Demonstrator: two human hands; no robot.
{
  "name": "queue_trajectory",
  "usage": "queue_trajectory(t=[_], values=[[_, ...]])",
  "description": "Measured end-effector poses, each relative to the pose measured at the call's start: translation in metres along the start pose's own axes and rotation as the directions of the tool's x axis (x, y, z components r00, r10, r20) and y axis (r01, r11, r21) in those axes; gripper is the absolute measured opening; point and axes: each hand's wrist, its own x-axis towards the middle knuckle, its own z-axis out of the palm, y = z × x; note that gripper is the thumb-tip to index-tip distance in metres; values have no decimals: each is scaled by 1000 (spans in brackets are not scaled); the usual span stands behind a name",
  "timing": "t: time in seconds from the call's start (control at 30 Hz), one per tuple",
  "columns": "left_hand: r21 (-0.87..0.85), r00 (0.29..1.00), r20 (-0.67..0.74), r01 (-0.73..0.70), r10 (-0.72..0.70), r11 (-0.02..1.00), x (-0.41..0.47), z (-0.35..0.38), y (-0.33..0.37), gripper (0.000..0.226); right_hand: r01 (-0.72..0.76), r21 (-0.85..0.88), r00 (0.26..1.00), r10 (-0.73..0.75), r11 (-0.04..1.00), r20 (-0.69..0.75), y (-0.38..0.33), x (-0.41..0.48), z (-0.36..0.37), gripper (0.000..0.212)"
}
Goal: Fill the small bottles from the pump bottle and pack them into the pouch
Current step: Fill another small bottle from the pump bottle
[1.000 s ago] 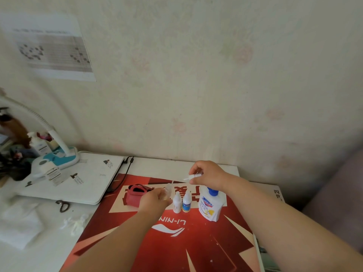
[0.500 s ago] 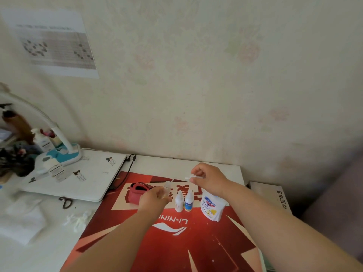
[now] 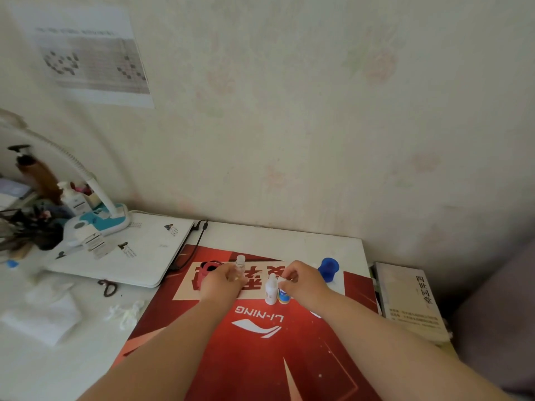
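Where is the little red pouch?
In the head view, the red pouch lies on the red mat, left of centre, just behind the left hand and near the white laptop.

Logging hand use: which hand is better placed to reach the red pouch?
Probably left. The left hand grips a clear bottle beside the red pouch; the right hand, pinching a white piece, sits beyond the standing bottles.

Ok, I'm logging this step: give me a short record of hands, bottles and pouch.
left hand: grips a small clear bottle, upright
right hand: pinches a small white piece, identity unclear
standing bottles: white bottle and blue-labelled bottle, side by side on red mat
pouch: red, beside left hand, partly hidden
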Motion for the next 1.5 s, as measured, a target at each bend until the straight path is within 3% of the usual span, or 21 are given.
queue_trajectory(t=[0.3, 0.5, 0.63, 0.73, 0.83, 0.9, 1.03, 1.3, 1.5], values=[[-1, 999, 41, -25, 25, 1000, -5, 2, -2, 43, -15, -121, 996, 25, 993, 90, 7, 1, 6, 7], [5, 997, 53, -55, 54, 998, -10, 2, -2, 35, -29, -251, 990, 62, 968, 124, 25, -6, 12, 26], [23, 997, 51, -52, 51, 998, -11, 1, -1, 35, -58, -272, 986, 99, 960, 136, 42, -7, 20, 7], [45, 997, 56, -55, 53, 997, -10, 1, -3, 34, -68, -304, 986, 111, 950, 128, 50, -8, 22, 5], [41, 996, 59, -63, 61, 997, -11, 1, -5, 29, -67, -334, 985, 114, 940, 126, 56, -6, 22, 17], [31, 996, 64, -57, 55, 998, -11, 3, -8, 27, -32, -373, 983, 96, 927, 155, 57, -5, 20, 12], [15, 996, 83, -37, 35, 999, -9, 6, -11, 38, 24, -446, 976, 76, 895, 204, 61, -1, 20, 19], [21, 998, 60, -10, 9, 1000, -7, 11, -12, 45, 45, -589, 905, 216, 807, 366, 61, 4, 28, 42], [19, 999, 52, 2, -3, 1000, -8, 14, -8, 44, 67, -634, 912, 210, 771, 352, 67, 0, 36, 52]])
